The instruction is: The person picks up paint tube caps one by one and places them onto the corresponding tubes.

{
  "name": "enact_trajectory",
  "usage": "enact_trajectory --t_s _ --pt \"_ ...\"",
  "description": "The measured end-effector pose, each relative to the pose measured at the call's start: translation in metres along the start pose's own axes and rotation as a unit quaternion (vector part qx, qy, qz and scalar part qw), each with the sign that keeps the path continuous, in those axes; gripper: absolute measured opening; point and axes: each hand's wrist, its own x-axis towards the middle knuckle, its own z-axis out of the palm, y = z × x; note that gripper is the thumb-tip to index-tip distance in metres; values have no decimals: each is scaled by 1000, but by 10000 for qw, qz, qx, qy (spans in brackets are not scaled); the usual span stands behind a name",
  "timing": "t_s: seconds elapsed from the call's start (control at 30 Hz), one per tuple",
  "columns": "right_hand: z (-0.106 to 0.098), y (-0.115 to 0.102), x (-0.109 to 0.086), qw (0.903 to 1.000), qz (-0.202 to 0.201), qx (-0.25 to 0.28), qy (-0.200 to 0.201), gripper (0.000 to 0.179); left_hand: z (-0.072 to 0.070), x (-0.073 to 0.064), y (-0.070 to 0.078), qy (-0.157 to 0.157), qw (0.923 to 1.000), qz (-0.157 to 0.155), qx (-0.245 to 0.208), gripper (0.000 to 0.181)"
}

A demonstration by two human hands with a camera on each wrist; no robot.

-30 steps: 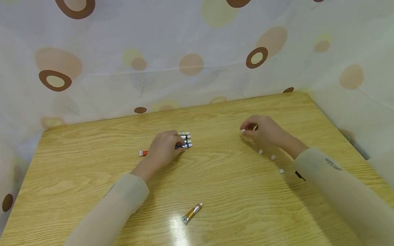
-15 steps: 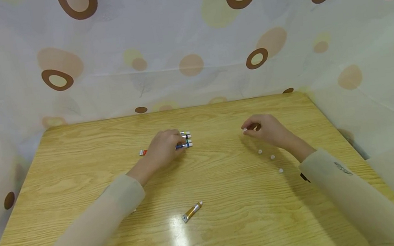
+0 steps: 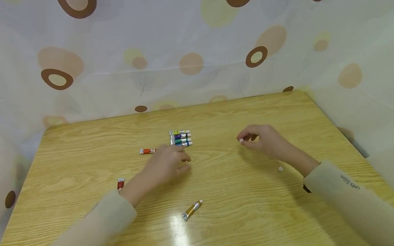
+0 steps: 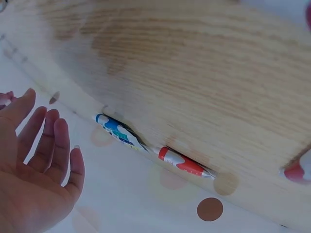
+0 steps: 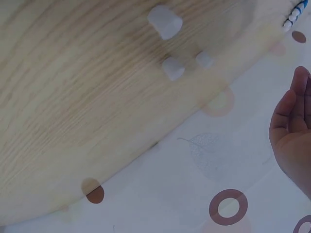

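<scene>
My left hand (image 3: 165, 164) hovers just in front of a row of small paint tubes (image 3: 180, 140) in yellow-green, purple, green and blue, its fingers loose and holding nothing. An orange-red paint tube (image 3: 147, 151) lies left of the row, partly behind that hand; it also shows in the left wrist view as a red-and-white tube (image 4: 180, 162). Between thumb and forefinger, my right hand (image 3: 267, 141) pinches a small white cap (image 3: 241, 140) above the table. The right wrist view shows three white caps (image 5: 165, 22) on the table; in the head view one loose cap (image 3: 280, 169) shows.
A gold paint tube (image 3: 192, 210) lies near the middle front of the wooden table (image 3: 232, 233). A dark red tube (image 3: 121, 184) lies beside the left wrist, and a small black object (image 3: 306, 188) by the right sleeve. Patterned sheeting (image 3: 185, 30) surrounds the table's back and sides.
My left hand has let go of the blue tube and drawn back toward me, uncovering the row. The right hand has come slightly nearer with the cap, covering two loose caps.
</scene>
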Motion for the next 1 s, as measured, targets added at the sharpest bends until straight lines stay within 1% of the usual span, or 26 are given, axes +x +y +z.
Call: enact_trajectory --t_s 0.13,0.23,0.37,0.53,0.63,0.77,0.87,1.0 --pt "9 -6 -7 9995 -314 58 -36 18 0 -15 10 -160 9998 5 -87 17" --pt "15 -11 -12 9986 -510 96 -54 17 2 -27 17 -204 9997 96 -118 18" --pt "22 -14 -19 9971 -762 71 -49 16 3 -39 26 -339 9987 183 -319 21" --pt "31 -17 -29 9942 -1074 89 -15 16 3 -49 39 -793 9956 158 -473 25" --pt "34 -21 -35 9918 -1268 129 10 16 4 -54 46 -990 9936 180 -516 21" --pt "38 -26 -44 9880 -1530 222 27 18 8 -60 53 -1023 9929 387 -456 13" --pt "40 -30 -50 9858 -1652 312 -4 20 10 -63 55 -976 9932 504 -377 10" --pt "43 -33 -55 9842 -1725 387 -80 19 12 -65 56 -899 9939 498 -392 7"
